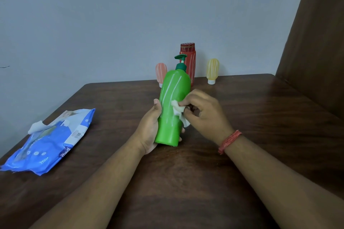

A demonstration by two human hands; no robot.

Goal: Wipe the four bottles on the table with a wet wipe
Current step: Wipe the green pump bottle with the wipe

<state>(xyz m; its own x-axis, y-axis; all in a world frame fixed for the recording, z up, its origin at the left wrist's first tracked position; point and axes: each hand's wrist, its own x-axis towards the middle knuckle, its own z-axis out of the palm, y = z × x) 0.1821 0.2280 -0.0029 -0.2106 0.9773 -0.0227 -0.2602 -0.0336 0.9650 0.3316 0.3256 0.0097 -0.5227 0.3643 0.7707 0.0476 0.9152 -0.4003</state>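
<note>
- Brown table [242, 163], three bottles at the far edge.
- Your left hand [149, 126] grips the green bottle [172, 109], lifted; right hand [202, 115] pinches the wipe [177, 108].
- Wet plastic could slip from your grip.

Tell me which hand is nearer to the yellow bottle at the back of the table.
Right. The right hand, pinching the wipe against the green bottle, sits below and slightly left of the yellow bottle. The left hand grips the green bottle's far side, farther away.
</note>
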